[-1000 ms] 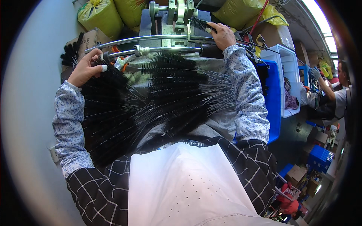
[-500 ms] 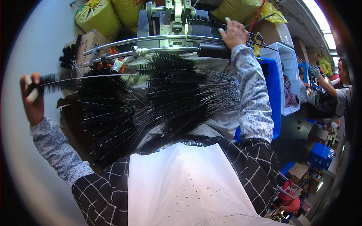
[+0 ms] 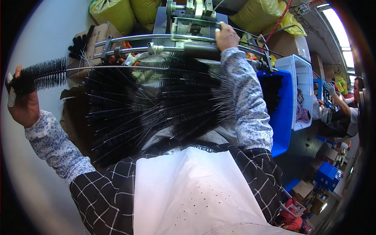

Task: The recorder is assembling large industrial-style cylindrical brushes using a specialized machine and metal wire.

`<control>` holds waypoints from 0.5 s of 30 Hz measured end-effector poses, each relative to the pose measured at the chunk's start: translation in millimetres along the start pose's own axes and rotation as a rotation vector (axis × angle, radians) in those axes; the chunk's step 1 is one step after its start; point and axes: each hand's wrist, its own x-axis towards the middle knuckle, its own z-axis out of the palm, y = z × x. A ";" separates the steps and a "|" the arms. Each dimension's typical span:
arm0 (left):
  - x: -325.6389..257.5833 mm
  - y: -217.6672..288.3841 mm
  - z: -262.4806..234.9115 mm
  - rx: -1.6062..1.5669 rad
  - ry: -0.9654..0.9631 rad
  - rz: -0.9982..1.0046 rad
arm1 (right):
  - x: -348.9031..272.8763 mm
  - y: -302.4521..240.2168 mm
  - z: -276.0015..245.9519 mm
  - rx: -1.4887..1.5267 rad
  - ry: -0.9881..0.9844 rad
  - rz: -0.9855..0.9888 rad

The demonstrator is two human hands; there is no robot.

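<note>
My left hand is raised at the far left, closed around the bristled end of a black twisted-wire brush. The brush's bare wire stem stretches right, above the pile. My right hand is at the machine, its fingers curled over the right end of a sliding metal frame. Below that frame sits a dark cylindrical sleeve on the lower rail. Many similar black brushes lie fanned in front of me, their bare wire ends partly hidden by my right forearm.
A blue bin with black brushes stands at my right, beside a white crate. Yellow sacks and a cardboard box are at the back left. Further right, a gloved co-worker works at another station.
My right hand has moved left along the machine, and the metal frame and dark sleeve have shifted left with it. The brush formerly at the frame no longer shows there. My left hand still holds its brush.
</note>
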 end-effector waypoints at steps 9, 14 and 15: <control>28.2 -39.5 52.9 -0.108 -0.321 -0.139 | -7.5 -64.1 -5.8 -0.003 -0.141 -0.009; 22.8 -31.9 48.3 -0.102 -0.160 -0.067 | -3.4 -16.7 -11.0 -0.023 -0.087 -0.035; 21.3 -28.5 40.2 -0.106 -0.157 -0.068 | -0.6 1.8 -9.8 -0.025 -0.079 -0.031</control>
